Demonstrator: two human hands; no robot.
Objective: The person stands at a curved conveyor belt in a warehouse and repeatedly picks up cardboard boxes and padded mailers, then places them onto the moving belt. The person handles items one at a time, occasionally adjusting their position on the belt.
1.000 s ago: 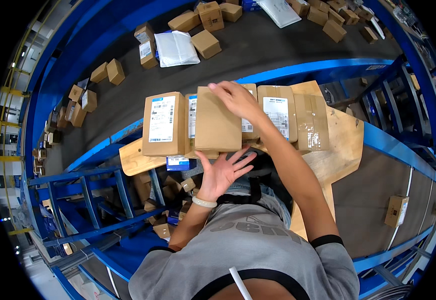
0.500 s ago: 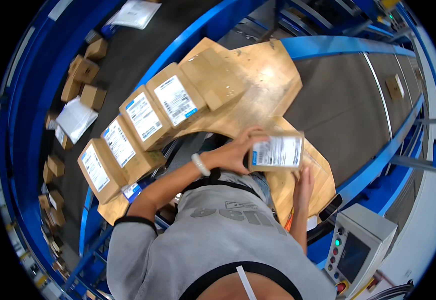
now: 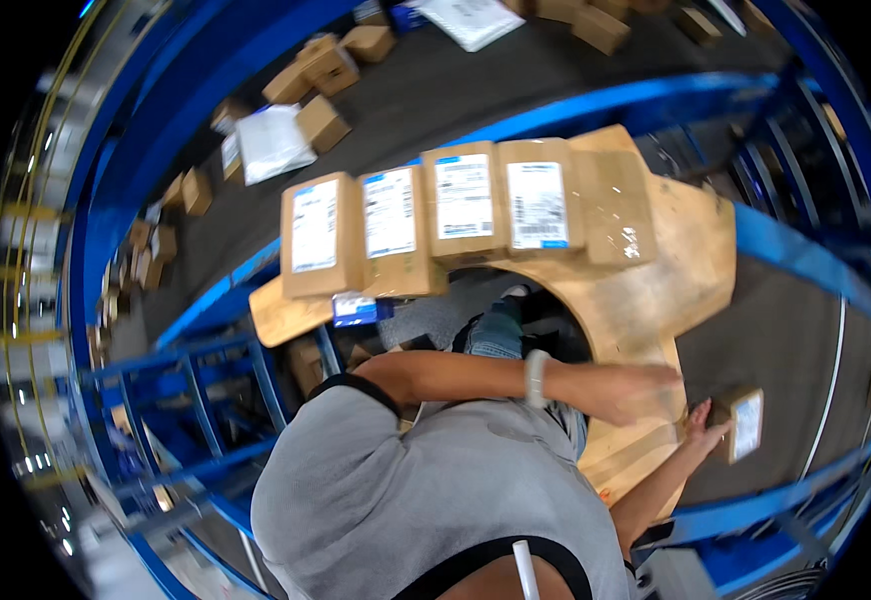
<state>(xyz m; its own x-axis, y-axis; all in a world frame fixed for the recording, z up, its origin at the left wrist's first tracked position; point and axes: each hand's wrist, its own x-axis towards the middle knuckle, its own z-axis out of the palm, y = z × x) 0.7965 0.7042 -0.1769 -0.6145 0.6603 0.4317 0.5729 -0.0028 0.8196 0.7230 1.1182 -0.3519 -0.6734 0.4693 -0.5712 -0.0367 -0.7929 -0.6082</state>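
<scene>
A small cardboard box (image 3: 746, 425) with a white label is at the right, over the dark conveyor belt beside the wooden table. My right hand (image 3: 706, 430) grips its near left side, with the fingers against the cardboard. To the left of that box, my left hand (image 3: 631, 393) reaches across the table top, blurred by motion. It appears to hold nothing, its fingers stretched out and apart from the box. A white band circles my left wrist.
Several labelled cardboard boxes (image 3: 464, 200) stand in a row along the curved wooden table (image 3: 696, 230). Under the row's left end sits a blue-and-white packet (image 3: 356, 309). Beyond a blue rail, another belt (image 3: 396, 130) carries boxes and a white poly mailer (image 3: 274, 145). Blue railings (image 3: 196, 390) stand at left.
The small box has gone from above the table to the right-hand belt, now in my right hand alone. My left hand has let go of it. The view has turned right.
</scene>
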